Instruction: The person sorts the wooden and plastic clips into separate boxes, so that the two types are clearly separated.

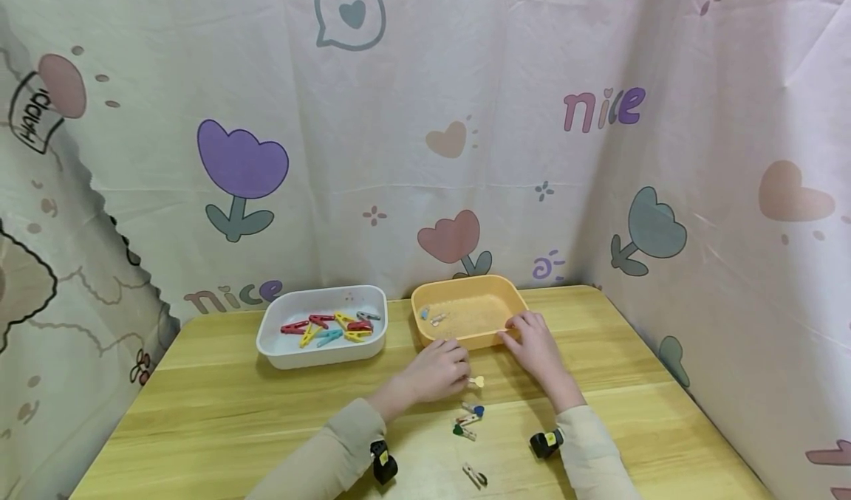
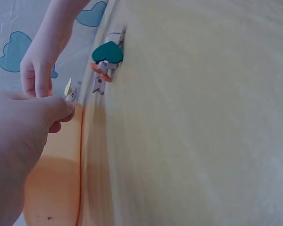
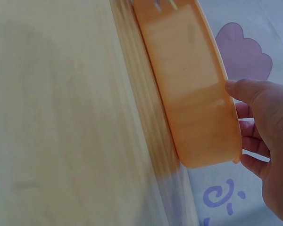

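My left hand is just in front of the orange tray. It pinches a small wooden clothespin with a yellow heart, which also shows at the fingertips in the left wrist view. My right hand grips the tray's rim at its front right corner; the right wrist view shows the thumb on the edge and the fingers curled beside it. Two small clothespins lie inside the tray at the left, one with a light blue end.
A white tray on the left holds several red, yellow, blue and grey plastic clips. Nearer the front lie wooden clothespins with blue hearts and a green heart, and another clothespin. A patterned curtain surrounds the table.
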{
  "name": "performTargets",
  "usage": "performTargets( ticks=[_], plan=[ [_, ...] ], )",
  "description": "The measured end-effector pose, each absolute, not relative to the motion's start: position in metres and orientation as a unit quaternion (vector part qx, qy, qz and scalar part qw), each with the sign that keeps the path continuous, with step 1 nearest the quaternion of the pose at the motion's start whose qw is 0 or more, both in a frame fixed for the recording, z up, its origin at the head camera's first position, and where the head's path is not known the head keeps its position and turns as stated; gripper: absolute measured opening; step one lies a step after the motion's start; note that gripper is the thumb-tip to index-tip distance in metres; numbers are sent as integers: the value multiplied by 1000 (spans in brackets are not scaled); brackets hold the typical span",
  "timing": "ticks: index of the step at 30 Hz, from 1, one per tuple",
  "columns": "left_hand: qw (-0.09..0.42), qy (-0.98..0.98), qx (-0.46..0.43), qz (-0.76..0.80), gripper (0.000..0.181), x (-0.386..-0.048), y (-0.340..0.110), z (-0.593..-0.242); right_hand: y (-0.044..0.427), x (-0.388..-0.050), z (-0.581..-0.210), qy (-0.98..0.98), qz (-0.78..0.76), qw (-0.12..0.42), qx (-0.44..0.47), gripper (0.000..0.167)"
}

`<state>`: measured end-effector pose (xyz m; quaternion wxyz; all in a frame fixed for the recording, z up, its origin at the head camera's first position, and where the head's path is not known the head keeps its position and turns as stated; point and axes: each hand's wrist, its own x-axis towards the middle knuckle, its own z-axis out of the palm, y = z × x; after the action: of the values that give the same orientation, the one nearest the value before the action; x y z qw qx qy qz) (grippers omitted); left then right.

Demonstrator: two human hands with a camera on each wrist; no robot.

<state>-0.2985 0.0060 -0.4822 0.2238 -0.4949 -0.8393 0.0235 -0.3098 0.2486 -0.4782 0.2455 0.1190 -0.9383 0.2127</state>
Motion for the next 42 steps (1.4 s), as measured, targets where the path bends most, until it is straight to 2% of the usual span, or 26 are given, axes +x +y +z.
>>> performTargets(
  ticks=[7,17,25,32,42],
  plan=[
    [228,-842,-490,1,11,-299,0,-475,250,-310,-478,-940,215,239,116,21],
    [279,-828,-487,-26,8,-305,-7,-467,250,-310,-477,-940,217,237,117,21],
    [286,-833,-472,-44,10,-311,-12,-460,250,-310,-478,-940,215,238,116,21],
    [271,-845,-457,-55,13,-316,-16,-452,249,-311,-478,-940,215,239,115,21],
    [313,-827,-465,-45,11,-325,-21,-447,250,-311,-480,-942,215,233,113,21]
  ],
)
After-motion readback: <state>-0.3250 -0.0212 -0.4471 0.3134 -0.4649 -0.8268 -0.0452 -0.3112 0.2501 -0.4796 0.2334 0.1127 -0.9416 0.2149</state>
